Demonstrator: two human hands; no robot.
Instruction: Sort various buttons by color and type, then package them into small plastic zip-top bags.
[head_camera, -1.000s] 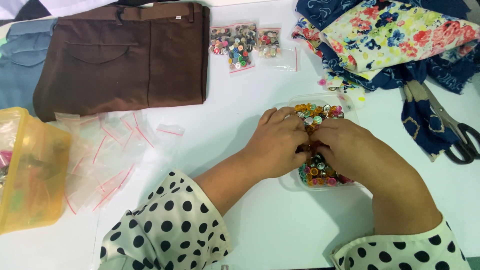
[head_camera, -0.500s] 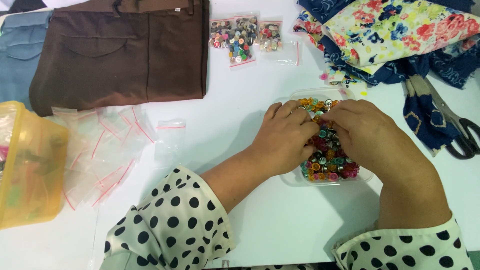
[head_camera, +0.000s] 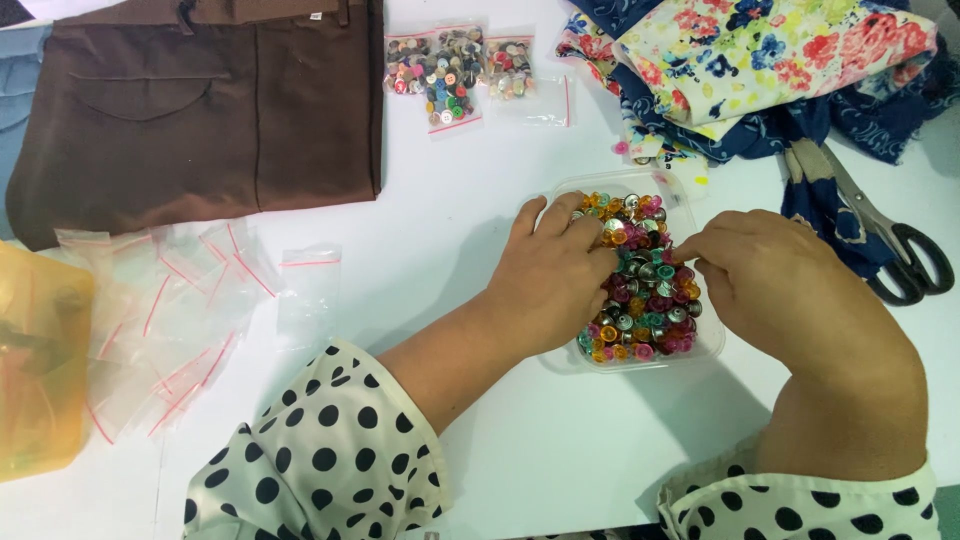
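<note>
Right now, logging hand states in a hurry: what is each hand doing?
Left hand: fingers curled down into the clear tray of colourful buttons; grip cannot be told.
Right hand: fingertips pinched over the buttons; contents hidden.

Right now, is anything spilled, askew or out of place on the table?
A few stray buttons lie loose on the table just beyond the clear tray, near the floral fabric. The empty zip bags lie in a loose scatter rather than a stack. Both hands, left hand and right hand, are in the tray; nothing looks damaged.

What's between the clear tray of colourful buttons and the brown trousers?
Head view: only bare white table separates the tray from the brown trousers; the empty zip bags lie lower left.
</note>
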